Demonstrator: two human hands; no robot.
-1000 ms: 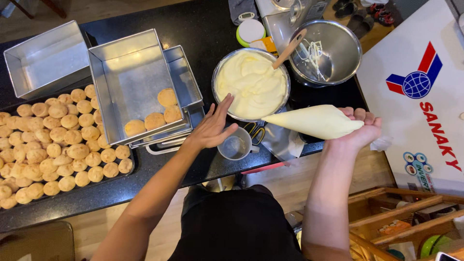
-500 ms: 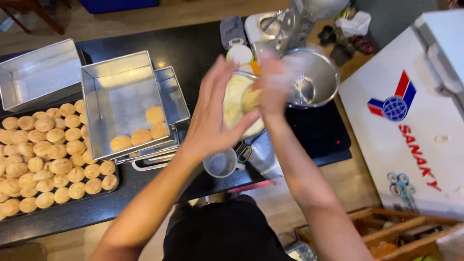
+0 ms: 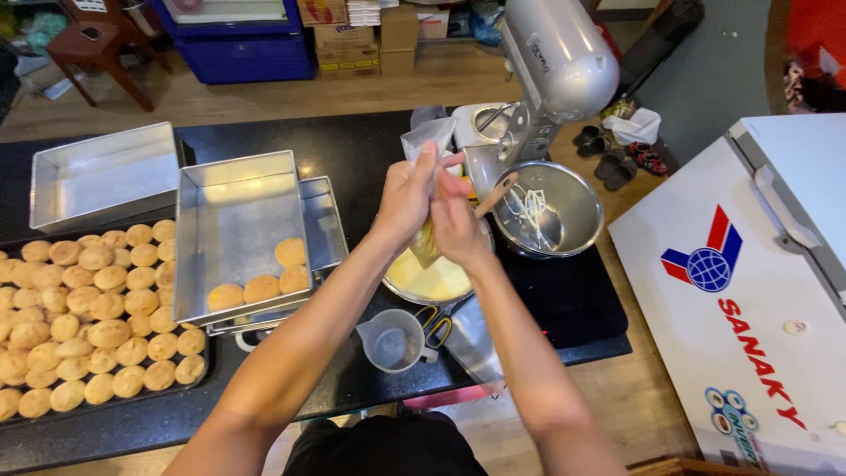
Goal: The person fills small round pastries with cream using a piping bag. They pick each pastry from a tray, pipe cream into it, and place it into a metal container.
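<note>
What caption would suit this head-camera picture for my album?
Both hands, left hand and right hand, grip a piping bag above a bowl of cream, beside trays of round pastries.

Before you, a black countertop carries a dark tray of round golden pastries at your left, an empty metal pan behind it, stacked metal pans holding four pastries, a bowl of pale cream, a clear measuring cup beside scissors, and a silver stand mixer over its steel bowl.
</note>
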